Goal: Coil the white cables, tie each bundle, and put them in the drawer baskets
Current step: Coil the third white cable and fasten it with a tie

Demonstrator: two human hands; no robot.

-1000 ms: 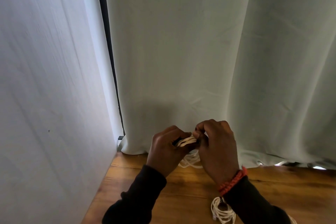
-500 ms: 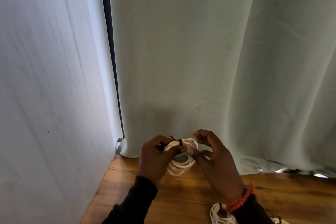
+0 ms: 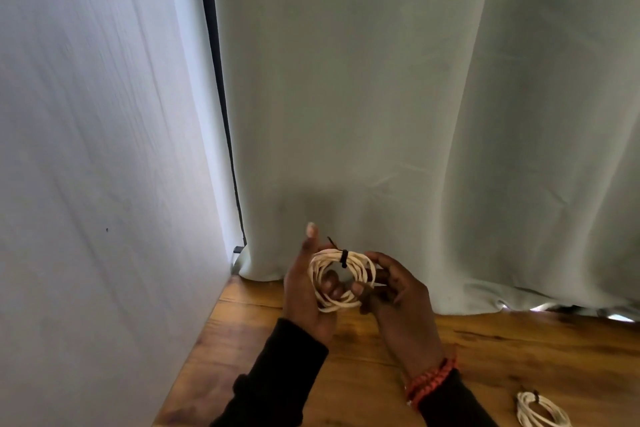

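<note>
Left hand [image 3: 304, 291] upright, thumb raised, fingers curled through a coil, right hand [image 3: 398, 295] seemingly pinching its far side

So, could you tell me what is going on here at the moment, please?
A person is holding a coiled white cable in both hands above a wooden table, in front of a pale curtain. The left hand and right hand grip it from either side. A black tie already wraps the top of the coil. Another tied bundle lies on the table at lower right. No drawer is in view.
</note>
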